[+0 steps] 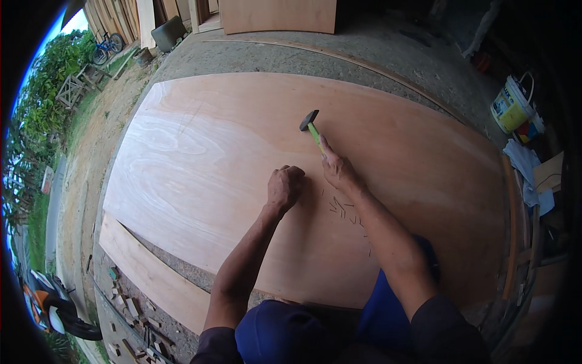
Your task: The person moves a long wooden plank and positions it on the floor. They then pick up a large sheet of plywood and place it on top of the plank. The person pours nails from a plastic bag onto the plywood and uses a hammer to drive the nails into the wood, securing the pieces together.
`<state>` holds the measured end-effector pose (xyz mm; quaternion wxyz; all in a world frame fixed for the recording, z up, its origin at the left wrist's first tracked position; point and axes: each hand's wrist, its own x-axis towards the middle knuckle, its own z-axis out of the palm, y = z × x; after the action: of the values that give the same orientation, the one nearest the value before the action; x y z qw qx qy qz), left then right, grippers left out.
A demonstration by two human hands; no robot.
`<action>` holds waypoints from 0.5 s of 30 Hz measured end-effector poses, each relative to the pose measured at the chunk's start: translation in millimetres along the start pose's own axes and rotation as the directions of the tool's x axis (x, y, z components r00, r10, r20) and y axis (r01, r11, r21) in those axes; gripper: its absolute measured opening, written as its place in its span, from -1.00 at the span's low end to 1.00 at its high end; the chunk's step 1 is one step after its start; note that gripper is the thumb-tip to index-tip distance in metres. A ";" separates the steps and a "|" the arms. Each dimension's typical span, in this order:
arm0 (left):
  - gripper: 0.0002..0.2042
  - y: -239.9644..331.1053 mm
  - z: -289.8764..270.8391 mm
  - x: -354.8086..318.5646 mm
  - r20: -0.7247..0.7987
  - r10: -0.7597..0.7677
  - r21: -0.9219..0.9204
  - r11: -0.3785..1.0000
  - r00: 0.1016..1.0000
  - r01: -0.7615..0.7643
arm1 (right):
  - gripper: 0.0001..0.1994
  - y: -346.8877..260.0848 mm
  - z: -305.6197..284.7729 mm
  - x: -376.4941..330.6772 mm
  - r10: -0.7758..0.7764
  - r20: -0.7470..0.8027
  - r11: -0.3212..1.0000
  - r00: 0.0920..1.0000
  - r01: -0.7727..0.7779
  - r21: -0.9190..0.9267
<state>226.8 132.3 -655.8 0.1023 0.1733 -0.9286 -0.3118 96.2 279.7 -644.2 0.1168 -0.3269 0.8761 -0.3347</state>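
Note:
A large plywood sheet (242, 133) lies flat in front of me. My right hand (339, 171) is wrapped round the green handle of a hammer (314, 132), whose dark metal head is raised at the far end of the handle. Left of it, my left hand (285, 187) is closed low over the sheet, fingers bent together; anything pinched in them is hidden. Several loose nails (337, 206) are scattered on the wood beside my right forearm.
A narrower board (151, 270) and wood offcuts (132, 307) lie at the near left. At the right stand a yellow and white bucket (511, 104) and a pale cloth (522, 167). A long thin strip (364, 64) runs behind the sheet, and a wooden panel (279, 15) stands farther back.

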 end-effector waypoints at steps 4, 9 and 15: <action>-0.81 22.4 5.3 -2.8 0.036 -0.043 0.094 0.995 0.998 0.039 | -0.38 -5.6 -1.9 -4.2 0.027 0.040 0.999 0.999 -0.026 -0.030; -0.90 38.4 22.1 -7.4 0.025 -0.002 0.263 0.965 1.000 -0.004 | -0.35 -1.0 0.6 -2.6 0.023 0.067 0.997 0.998 -0.017 -0.077; -0.93 5.3 32.8 -2.7 -0.218 0.121 0.050 0.992 0.968 -0.113 | -0.32 5.6 6.9 3.6 -0.005 0.035 0.997 0.999 0.008 -0.078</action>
<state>218.2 155.2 -678.6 0.2195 0.1535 -0.9258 -0.2668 93.6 277.0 -653.0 0.1182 -0.3397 0.8853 -0.2947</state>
